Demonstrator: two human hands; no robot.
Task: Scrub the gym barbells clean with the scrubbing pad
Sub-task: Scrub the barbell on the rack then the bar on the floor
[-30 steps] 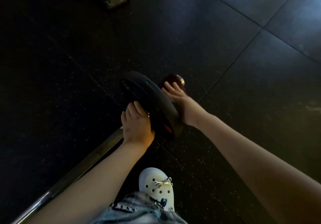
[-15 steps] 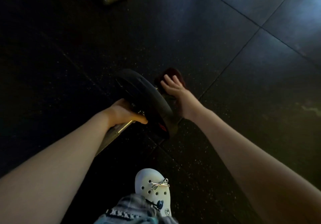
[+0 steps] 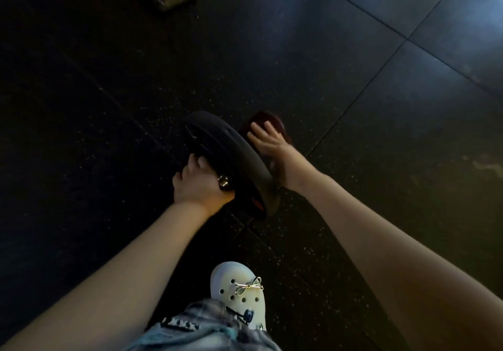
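Pressing the pad point(image 3: 269, 122) under spread fingers, the right hand point(image 3: 269, 143) lies beyond the plate point(image 3: 245, 157); the left hand point(image 3: 198, 184) grips the barbell point(image 3: 223, 182) on the plate's near side.

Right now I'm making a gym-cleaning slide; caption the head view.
Left hand grips the barbell by its black plate; right hand presses a dark red pad.

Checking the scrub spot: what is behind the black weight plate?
The right hand lies flat on a dark red pad behind the weight plate. Whatever the pad covers is hidden.
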